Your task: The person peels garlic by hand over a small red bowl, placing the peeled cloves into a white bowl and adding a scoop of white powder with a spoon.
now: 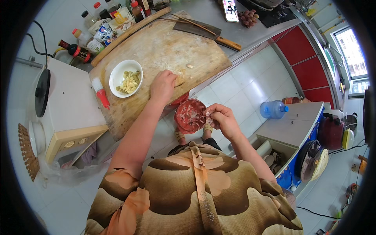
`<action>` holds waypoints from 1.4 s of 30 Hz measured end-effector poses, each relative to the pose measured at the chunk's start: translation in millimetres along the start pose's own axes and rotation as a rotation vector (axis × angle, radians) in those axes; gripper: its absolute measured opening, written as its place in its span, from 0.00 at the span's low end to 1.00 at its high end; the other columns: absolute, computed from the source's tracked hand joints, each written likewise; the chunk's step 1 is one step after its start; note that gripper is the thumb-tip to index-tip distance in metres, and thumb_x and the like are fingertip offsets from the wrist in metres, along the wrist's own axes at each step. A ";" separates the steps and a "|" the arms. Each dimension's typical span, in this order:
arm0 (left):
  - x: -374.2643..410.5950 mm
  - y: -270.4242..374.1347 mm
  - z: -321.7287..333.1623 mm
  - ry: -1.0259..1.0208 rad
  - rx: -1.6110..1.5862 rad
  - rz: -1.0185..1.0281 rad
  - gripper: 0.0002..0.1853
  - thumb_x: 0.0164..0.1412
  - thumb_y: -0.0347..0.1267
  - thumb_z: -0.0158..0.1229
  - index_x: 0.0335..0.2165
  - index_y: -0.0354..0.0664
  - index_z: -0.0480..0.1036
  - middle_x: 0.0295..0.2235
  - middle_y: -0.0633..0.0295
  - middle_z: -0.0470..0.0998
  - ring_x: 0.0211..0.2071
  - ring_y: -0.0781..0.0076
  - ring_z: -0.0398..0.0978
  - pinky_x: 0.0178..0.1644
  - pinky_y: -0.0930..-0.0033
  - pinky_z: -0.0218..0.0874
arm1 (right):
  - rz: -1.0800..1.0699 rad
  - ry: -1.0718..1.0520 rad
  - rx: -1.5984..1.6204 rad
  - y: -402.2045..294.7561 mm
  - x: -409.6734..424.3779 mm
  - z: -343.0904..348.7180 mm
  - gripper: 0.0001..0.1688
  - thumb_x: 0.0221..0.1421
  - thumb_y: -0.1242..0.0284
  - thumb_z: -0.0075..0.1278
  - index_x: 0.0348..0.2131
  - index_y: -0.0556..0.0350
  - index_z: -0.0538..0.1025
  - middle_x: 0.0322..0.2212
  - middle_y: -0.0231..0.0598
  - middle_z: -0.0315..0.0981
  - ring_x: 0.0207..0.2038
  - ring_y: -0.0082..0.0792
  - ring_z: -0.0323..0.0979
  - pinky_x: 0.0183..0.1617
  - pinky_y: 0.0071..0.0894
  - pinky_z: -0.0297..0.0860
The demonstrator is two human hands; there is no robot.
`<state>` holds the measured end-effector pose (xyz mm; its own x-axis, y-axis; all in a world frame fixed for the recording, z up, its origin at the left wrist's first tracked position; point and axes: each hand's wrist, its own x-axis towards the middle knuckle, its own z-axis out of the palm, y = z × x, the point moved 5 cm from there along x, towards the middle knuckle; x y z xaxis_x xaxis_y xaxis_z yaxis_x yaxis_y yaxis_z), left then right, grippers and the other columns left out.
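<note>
My left hand [164, 87] rests on the wooden cutting board [164, 44], its fingers curled near the board's front edge; whether they hold anything is hidden. To its left stands a white bowl [113, 77] with peeled garlic cloves [129, 83] in it. My right hand [224, 119] pinches thin, pale papery skins [209, 117] beside a red bin [188, 128], which has scraps inside and stands below the board. A single clove [189, 66] lies on the board, right of my left hand. A cleaver [196, 28] with chopsticks across its blade lies at the board's far edge.
A red-handled brush [102, 98] lies left of the bowl. Bottles [79, 53] and a wooden rolling pin [129, 36] line the board's far left side. A phone [231, 11] and grapes [249, 18] are on the counter. A blue water jug [273, 109] is at the right.
</note>
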<state>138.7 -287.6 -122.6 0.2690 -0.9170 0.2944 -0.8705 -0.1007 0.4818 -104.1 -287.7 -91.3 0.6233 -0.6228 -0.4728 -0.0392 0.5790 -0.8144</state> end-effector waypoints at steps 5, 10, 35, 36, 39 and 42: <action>2.4 -0.8 -5.9 0.068 0.021 0.001 0.07 0.52 0.25 0.55 0.32 0.43 0.75 0.31 0.59 0.74 0.36 0.59 0.72 0.38 0.62 0.65 | 0.008 -0.065 -0.021 -7.6 -5.7 8.7 0.11 0.49 0.81 0.41 0.32 0.56 0.75 0.24 0.27 0.72 0.21 0.15 0.64 0.21 0.14 0.56; -13.9 32.3 -27.8 0.028 -0.647 -0.293 0.06 0.58 0.25 0.54 0.35 0.40 0.73 0.31 0.61 0.76 0.30 0.71 0.74 0.34 0.73 0.66 | -0.086 -0.155 -0.105 -6.7 -1.3 5.2 0.12 0.47 0.82 0.38 0.29 0.61 0.74 0.22 0.31 0.71 0.19 0.18 0.64 0.21 0.17 0.58; -63.2 108.8 -68.8 0.003 -0.453 0.198 0.10 0.49 0.18 0.57 0.34 0.36 0.76 0.32 0.54 0.78 0.33 0.61 0.77 0.36 0.69 0.69 | -0.020 0.066 -0.203 -18.3 8.5 25.9 0.08 0.52 0.74 0.54 0.30 0.63 0.77 0.22 0.29 0.73 0.23 0.15 0.66 0.26 0.15 0.63; -63.0 110.0 -69.3 -0.002 -0.427 0.215 0.10 0.49 0.18 0.58 0.34 0.35 0.76 0.32 0.54 0.78 0.33 0.60 0.77 0.36 0.68 0.69 | -0.005 0.063 -0.191 -13.4 10.5 24.0 0.08 0.52 0.74 0.54 0.30 0.63 0.77 0.22 0.29 0.73 0.23 0.15 0.65 0.26 0.16 0.63; -61.2 113.1 -67.9 -0.044 -0.464 0.275 0.10 0.49 0.19 0.58 0.33 0.35 0.77 0.32 0.55 0.78 0.33 0.60 0.77 0.36 0.67 0.69 | 0.028 0.036 -0.204 -10.3 7.9 17.1 0.08 0.52 0.73 0.53 0.29 0.62 0.77 0.21 0.28 0.72 0.22 0.15 0.64 0.25 0.16 0.62; -62.1 109.8 -65.3 -0.086 -0.447 0.299 0.11 0.48 0.19 0.58 0.33 0.36 0.77 0.32 0.55 0.78 0.33 0.60 0.77 0.36 0.67 0.70 | -0.008 0.041 -0.232 -6.1 7.8 19.6 0.08 0.51 0.73 0.51 0.29 0.62 0.77 0.20 0.27 0.71 0.21 0.15 0.63 0.24 0.17 0.61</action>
<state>53.3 -216.5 -34.1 -0.0148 -0.9108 0.4127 -0.6389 0.3261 0.6968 -83.7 -285.7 -83.5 0.5919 -0.6510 -0.4752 -0.2158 0.4400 -0.8717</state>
